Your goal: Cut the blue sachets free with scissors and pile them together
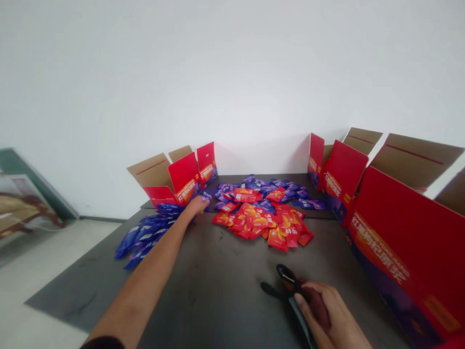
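Blue sachets (145, 232) touch the left hand's (196, 206) pressed-together fingers; the right hand's (323, 310) fingers grip black scissors (285, 276); red cartons (399, 242) read 红枣枸杞原浆.

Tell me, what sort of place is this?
It looks like a small packing room, though I can't be sure. Open red printed cartons stand along a dark table, which holds heaps of red sachets and blue sachets. A right hand grips black-handled scissors.

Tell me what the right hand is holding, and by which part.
Black-handled scissors, gripped by the right hand around their middle, just below the finger loops.
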`<state>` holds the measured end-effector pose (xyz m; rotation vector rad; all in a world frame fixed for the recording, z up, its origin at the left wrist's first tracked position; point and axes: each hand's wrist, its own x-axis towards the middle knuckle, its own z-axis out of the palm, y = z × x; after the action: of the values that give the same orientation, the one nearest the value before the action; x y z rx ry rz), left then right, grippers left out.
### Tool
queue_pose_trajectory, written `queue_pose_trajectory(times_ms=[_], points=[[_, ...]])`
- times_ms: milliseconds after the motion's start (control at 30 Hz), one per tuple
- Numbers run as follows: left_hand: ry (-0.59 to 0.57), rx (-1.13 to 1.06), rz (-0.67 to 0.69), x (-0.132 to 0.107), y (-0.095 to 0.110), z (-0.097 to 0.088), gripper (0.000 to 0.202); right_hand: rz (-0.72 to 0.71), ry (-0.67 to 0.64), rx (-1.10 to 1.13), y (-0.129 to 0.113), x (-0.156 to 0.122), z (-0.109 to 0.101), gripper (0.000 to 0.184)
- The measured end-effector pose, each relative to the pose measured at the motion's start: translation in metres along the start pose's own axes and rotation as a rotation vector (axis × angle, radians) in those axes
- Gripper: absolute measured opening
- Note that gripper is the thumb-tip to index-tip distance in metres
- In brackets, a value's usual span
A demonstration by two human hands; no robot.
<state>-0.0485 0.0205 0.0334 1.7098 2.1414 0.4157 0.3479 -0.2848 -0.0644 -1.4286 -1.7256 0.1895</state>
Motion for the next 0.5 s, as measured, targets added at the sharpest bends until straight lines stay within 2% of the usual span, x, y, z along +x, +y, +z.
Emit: queue_pose_trajectory(times_ms=[100, 200, 267, 367, 433, 500], points=[[0.022, -0.074, 0.078, -0.059, -0.009, -0.007, 0.043, 0.076, 0.010, 0.017, -0.007, -0.002, 0.000, 0.035], [-0.053, -0.161, 0.176, -0.135, -0.018, 0.001, 0.056, 0.115, -0.002, 0.046, -0.013, -0.001, -0.001, 0.038], [-0.161, -0.230, 0.240, -0.189, -0.022, 0.014, 0.060, 0.127, 0.002, 0.058, -0.015, 0.001, -0.003, 0.038], [-0.405, -0.467, 0.287, -0.259, -0.025, 0.041, 0.064, 0.142, 0.004, 0.061, -0.019, 0.003, -0.005, 0.038], [-0.447, -0.523, 0.290, -0.292, -0.025, 0.059, 0.068, 0.159, -0.002, 0.059, -0.021, 0.003, -0.006, 0.039], [-0.430, -0.500, 0.298, -0.312, -0.022, 0.075, 0.072, 0.162, -0.004, 0.061, -0.022, 0.003, -0.007, 0.040]])
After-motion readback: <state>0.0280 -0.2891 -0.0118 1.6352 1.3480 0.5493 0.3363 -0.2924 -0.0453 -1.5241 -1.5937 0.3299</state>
